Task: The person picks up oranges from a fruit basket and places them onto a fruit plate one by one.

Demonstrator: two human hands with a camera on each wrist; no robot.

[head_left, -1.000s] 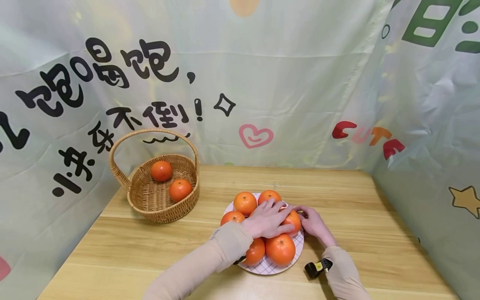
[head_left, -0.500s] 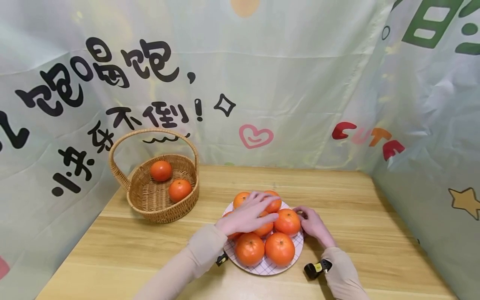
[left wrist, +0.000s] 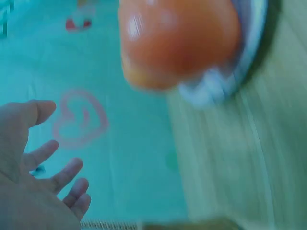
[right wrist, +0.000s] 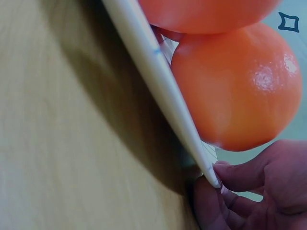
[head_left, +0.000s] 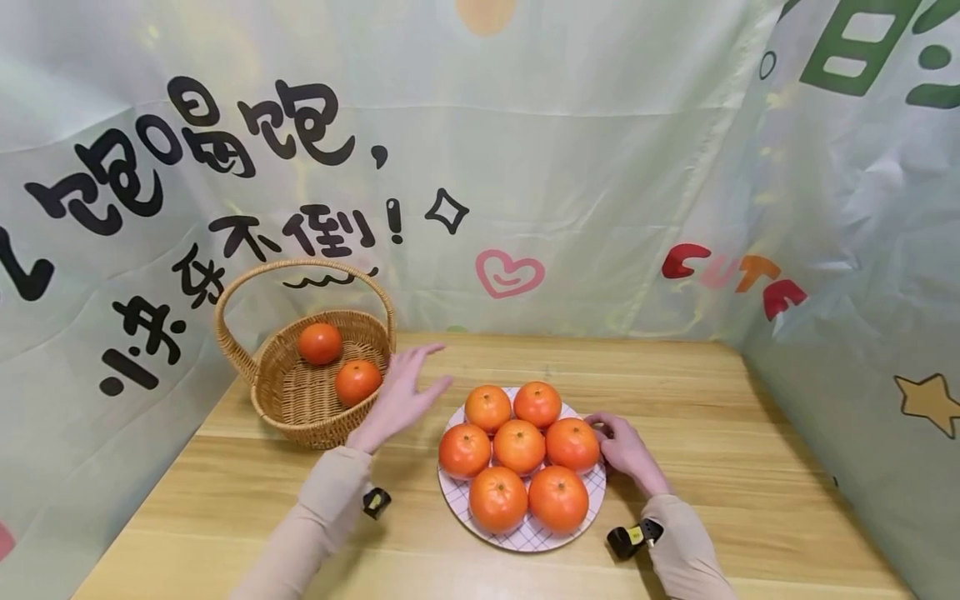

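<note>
A round white plate (head_left: 528, 537) with a checked pattern bears several oranges (head_left: 519, 447), one in the middle and the others around it. My right hand (head_left: 626, 450) pinches the plate's right rim; the right wrist view shows its thumb (right wrist: 240, 176) above the edge and fingers beneath. Over the table between basket and plate, my left hand (head_left: 399, 398) is in the air with fingers spread and nothing held. From the head view it overlaps the right side of a wicker basket (head_left: 330, 433), where two oranges (head_left: 358, 382) lie.
The basket's tall arched handle (head_left: 307, 262) rises at the back left. Printed cloth walls (head_left: 585, 192) border the wooden table (head_left: 750, 467) behind and at both sides. Black wrist cameras (head_left: 626, 542) hang from both sleeves.
My left hand has lifted off the oranges on the plate and moved left toward the basket, uncovering them. The right hand has stayed at the plate's rim.
</note>
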